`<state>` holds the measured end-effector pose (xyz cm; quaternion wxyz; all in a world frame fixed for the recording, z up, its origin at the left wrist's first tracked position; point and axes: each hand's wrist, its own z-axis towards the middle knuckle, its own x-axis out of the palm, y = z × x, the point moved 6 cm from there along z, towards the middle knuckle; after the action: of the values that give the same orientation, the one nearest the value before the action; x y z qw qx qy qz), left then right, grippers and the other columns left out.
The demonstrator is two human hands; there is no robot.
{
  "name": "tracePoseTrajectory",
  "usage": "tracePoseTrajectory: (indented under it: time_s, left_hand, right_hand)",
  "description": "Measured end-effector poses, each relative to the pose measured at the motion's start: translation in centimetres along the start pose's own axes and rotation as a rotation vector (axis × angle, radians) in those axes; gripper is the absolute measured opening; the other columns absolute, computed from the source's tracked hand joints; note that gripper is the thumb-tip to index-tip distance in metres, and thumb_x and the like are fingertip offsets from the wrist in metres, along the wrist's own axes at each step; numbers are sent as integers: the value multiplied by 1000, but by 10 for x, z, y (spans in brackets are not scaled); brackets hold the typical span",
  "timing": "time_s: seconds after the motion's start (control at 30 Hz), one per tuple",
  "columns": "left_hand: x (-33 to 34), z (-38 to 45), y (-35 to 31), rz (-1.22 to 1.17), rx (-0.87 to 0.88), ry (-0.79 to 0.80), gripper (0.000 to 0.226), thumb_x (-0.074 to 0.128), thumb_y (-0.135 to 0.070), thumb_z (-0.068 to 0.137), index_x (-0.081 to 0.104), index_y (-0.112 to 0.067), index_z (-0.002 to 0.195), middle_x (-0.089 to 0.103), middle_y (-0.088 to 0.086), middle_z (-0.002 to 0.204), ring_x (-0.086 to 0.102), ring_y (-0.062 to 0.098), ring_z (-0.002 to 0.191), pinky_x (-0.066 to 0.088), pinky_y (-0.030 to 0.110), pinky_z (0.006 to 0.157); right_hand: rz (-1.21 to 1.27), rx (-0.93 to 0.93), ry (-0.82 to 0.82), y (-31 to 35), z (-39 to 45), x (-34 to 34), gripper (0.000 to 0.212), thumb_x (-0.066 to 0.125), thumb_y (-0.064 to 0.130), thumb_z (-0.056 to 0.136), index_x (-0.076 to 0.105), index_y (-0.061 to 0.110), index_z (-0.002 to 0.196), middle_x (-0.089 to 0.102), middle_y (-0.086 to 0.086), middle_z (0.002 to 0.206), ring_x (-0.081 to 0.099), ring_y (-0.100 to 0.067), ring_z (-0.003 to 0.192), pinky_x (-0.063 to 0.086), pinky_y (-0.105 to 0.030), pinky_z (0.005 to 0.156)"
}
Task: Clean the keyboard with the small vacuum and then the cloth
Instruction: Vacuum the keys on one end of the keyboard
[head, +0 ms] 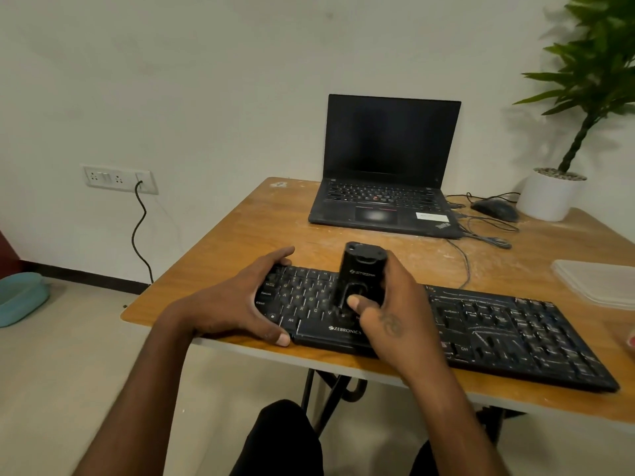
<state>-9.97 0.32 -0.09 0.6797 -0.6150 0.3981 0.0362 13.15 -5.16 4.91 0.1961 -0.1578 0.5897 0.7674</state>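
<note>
While the right hand (388, 310) grips the small vacuum (360, 280) upright, thumb on its front and fingers wrapped behind, its lower end meets the keyboard (498, 324) keys just below the thumb. Left of it, the left hand (240, 300) clamps the keyboard's end, fingers over the far edge, thumb on the near edge. Beyond both hands, on the table (240, 228), sits a laptop (385, 173).

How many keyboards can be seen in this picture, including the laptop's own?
2. The black keyboard lies along the table's near edge under both hands; the other is built into the open laptop at the back. None seems hidden.
</note>
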Motion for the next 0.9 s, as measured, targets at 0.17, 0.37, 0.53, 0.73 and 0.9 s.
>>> tracePoseTrajectory:
  time_s: [0.17, 0.37, 0.53, 0.73, 0.9]
  left_hand:
    - [0, 0, -2, 7, 1, -3, 127, 100, -35, 65, 13, -66, 153, 35, -22, 154, 49, -2, 132, 49, 19, 102]
    - [0, -1, -2, 1, 4, 4, 130, 99, -41, 62, 11, -68, 153, 31, -28, 153, 44, -2, 136, 47, 19, 105]
    - [1, 0, -2, 11, 6, 5, 131, 100, -33, 65, 10, -65, 155, 30, -27, 154, 44, -6, 135, 47, 17, 104]
    - [2, 0, -5, -7, 28, 2, 131, 102, -37, 62, 14, -62, 156, 37, -19, 158, 47, 4, 139, 47, 37, 116]
    - [0, -1, -1, -12, 14, -6, 132, 101, -31, 64, 12, -63, 156, 33, -26, 153, 47, -13, 128, 47, 12, 102]
  right_hand:
    - [-45, -73, 84, 23, 9, 43, 51, 70, 6, 86, 50, 32, 125, 65, 13, 106, 60, -2, 91, 43, -9, 59]
    - [25, 11, 43, 0, -3, 1, 48, 70, 5, 86, 51, 36, 117, 64, 19, 102, 59, 4, 95, 49, -22, 71]
    - [-35, -11, -7, 4, -12, -1, 51, 71, 2, 85, 51, 34, 120, 64, 17, 100, 58, 7, 88, 43, -13, 61]
    - [-58, -80, 119, 29, -13, 38, 51, 68, 3, 86, 49, 35, 122, 65, 14, 107, 59, -1, 96, 47, -13, 68]
    - [-36, -4, 88, 8, -22, 1, 53, 69, 3, 88, 51, 36, 124, 65, 18, 109, 59, 1, 101, 43, -16, 71]
